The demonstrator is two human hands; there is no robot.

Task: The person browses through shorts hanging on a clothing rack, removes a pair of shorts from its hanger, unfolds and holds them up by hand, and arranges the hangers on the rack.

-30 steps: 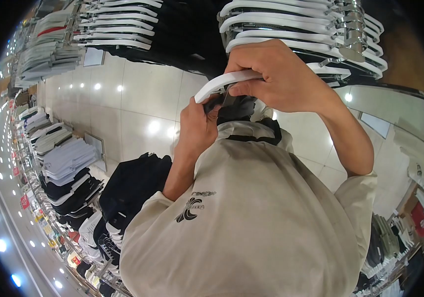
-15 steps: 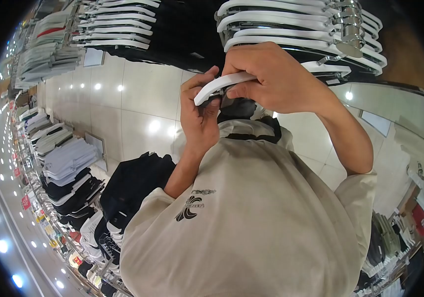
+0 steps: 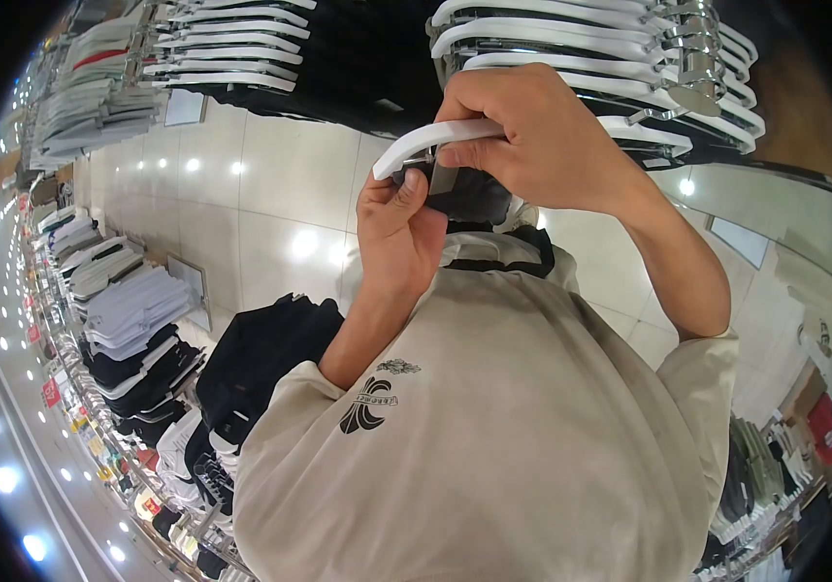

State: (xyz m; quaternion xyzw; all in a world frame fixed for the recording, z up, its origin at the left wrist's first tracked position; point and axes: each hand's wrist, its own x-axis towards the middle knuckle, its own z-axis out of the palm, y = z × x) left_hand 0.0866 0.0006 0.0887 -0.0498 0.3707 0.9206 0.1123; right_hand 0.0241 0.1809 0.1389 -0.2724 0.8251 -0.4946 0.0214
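My right hand [image 3: 532, 136] is closed round the middle of a white hanger [image 3: 416, 144], just in front of the hanging rack. At the hanger's left end, my left hand [image 3: 398, 218] pinches the edge of a dark garment [image 3: 474, 199] near a metal clip, with the thumb on top. The garment hangs below the hanger, and most of it is hidden by my hands and shirt. Several white hangers [image 3: 552, 44] with black clothes stand on the rail just beyond my right hand.
Another row of white hangers [image 3: 231, 44] is at the upper left. A black garment [image 3: 265, 359] lies left of my body. Racks with folded-looking grey shirts [image 3: 139, 310] line the left side. Pale floor tiles [image 3: 280, 184] show between. More clothes [image 3: 755, 466] hang at the lower right.
My left fingers, spread a moment ago, have closed at the hanger's left end, with the thumb now over the dark cloth. The hanger and my right hand have shifted slightly left and up.
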